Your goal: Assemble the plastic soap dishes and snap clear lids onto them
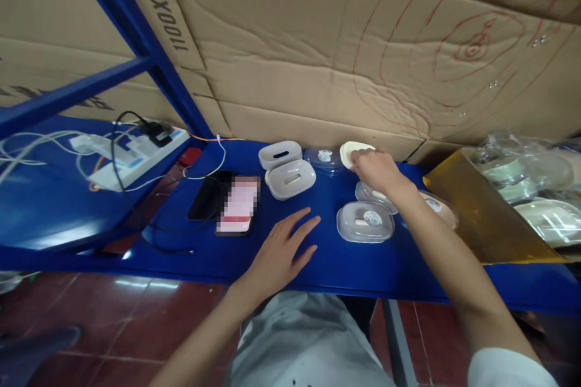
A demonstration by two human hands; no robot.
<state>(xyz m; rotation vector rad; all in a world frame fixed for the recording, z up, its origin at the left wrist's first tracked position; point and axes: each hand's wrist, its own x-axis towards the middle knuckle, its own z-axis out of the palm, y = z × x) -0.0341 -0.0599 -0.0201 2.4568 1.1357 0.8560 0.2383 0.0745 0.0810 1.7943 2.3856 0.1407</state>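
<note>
My right hand (376,170) reaches to the back of the blue table, its fingers closed on the edge of a cream oval dish (351,150). Over the table's front half hovers my left hand (287,249), fingers spread, holding nothing. Beyond it are a white oval dish with a slot (291,179) and a similar slotted white piece (280,155) behind. A clear plastic lid (324,160) with a round sticker lies between these and the cream dish. Below my right wrist sit a lidded oval dish (365,222) with a sticker and another dish (376,193), partly hidden by my forearm.
Two phones, one dark (209,196) and one lit (239,205), lie left of the dishes. Farther left is a power strip (140,160) with tangled cables. A box (488,211) of clear-wrapped dishes stands at right. Cardboard (281,72) walls the back, beside a blue post (149,42).
</note>
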